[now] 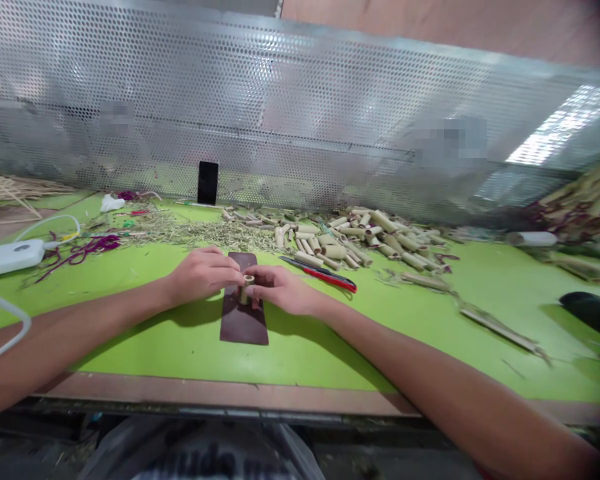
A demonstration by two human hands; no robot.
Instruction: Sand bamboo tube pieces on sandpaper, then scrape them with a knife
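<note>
The left hand [203,275] and right hand [280,290] are both closed, gripping a short bamboo tube [247,290] between them; the tube stands upright just above a dark pad [245,327] on the green tabletop [180,360]; a red-handled knife [325,278] lies just beyond the right hand; a heap of cut bamboo pieces [375,239] spreads farther off; a black phone [208,183] stands far left of it, against a perforated metal screen [130,100].
</note>
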